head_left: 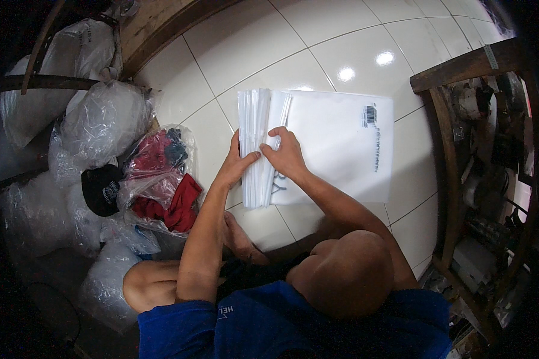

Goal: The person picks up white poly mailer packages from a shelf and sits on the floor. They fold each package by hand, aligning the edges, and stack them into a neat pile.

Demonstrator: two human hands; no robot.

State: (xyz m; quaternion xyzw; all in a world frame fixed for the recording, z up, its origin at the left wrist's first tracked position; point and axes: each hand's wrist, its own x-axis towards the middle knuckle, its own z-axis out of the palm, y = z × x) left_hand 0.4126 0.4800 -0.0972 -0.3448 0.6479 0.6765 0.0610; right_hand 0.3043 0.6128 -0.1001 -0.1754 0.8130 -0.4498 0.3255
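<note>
A bundle of narrow, folded white sheets (255, 110), paper or plastic I cannot tell, stands or lies across the left end of a large flat white sheet or bag (341, 140). That large piece carries a barcode label and some printing. My left hand (236, 166) grips the bundle's left edge, thumb on top and fingers hidden down its outer side. On its right side my right hand (286, 155) is closed, thumb and curled fingers pinching the folds. Both thumbs nearly meet across the bundle.
Glossy white floor tiles (245, 54) lie beneath. Clear plastic sacks (105, 122), a bag of red cloth (156, 155) and a black cap (102, 190) crowd the left. A wooden rack (449, 179) holding assorted items stands at right; a wooden beam (156, 36) runs at upper left.
</note>
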